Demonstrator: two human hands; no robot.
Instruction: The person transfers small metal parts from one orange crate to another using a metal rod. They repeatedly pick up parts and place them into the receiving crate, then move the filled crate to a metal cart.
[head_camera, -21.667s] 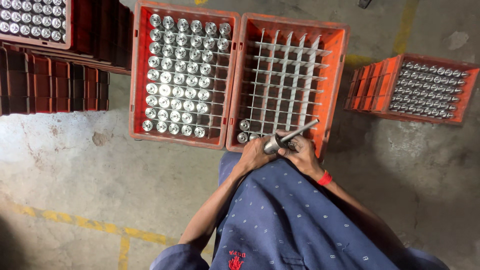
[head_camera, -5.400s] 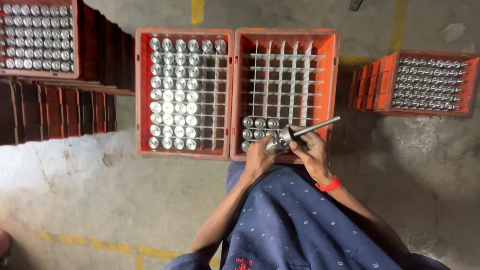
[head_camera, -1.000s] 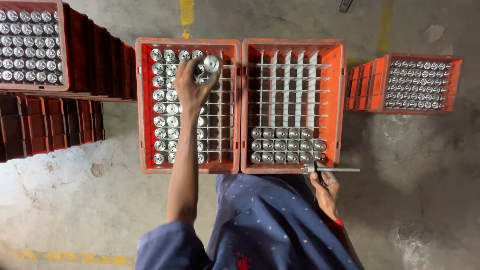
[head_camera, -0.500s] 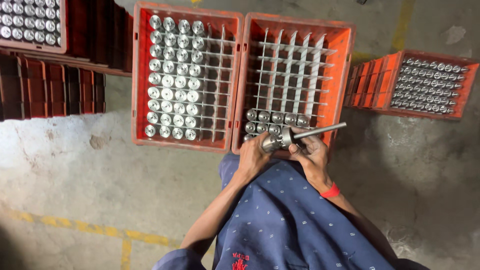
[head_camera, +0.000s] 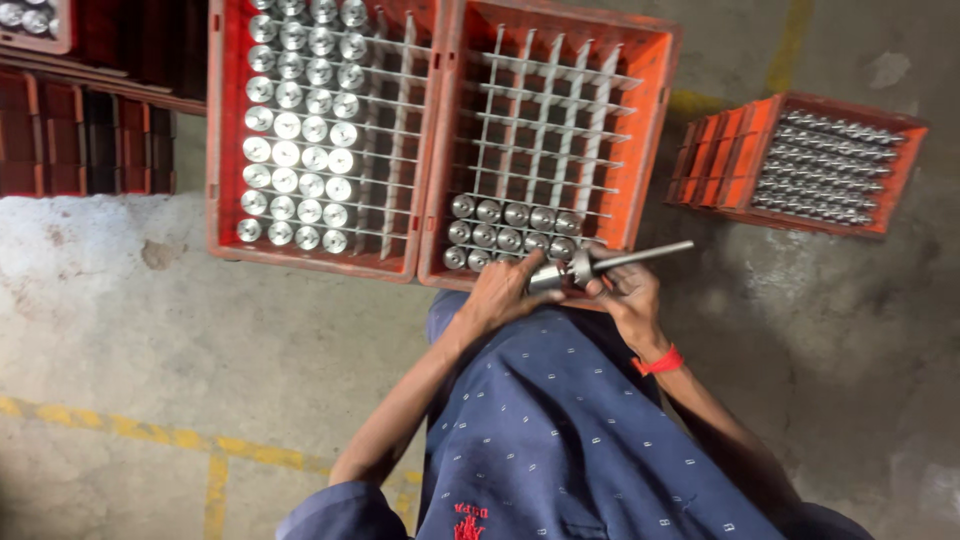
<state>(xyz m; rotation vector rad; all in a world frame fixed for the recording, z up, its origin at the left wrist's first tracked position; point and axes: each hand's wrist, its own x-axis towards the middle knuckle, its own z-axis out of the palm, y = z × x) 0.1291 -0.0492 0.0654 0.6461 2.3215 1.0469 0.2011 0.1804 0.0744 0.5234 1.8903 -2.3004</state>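
Note:
Both my hands meet over the near edge of the right orange crate (head_camera: 650, 120). My left hand (head_camera: 505, 292) grips a shiny metal cylinder (head_camera: 548, 277) at its near end. My right hand (head_camera: 628, 293) holds a grey metal rod tool (head_camera: 632, 258) whose thick end sits against that cylinder. The right crate has a white divider grid with two rows of metal cylinders (head_camera: 510, 228) at its near side. The left orange crate (head_camera: 225, 130) holds several columns of the same cylinders (head_camera: 300, 125).
A third orange crate (head_camera: 720, 160) with rows of metal parts lies tilted at the right. Dark red crates (head_camera: 80, 140) are stacked at the left. The floor is grey concrete with a yellow painted line (head_camera: 150, 435) near me. My blue patterned clothing fills the bottom.
A second ago my left hand was over the left crate lifting a cylinder; it has since come back to the tool in my right hand, and the camera has tilted closer.

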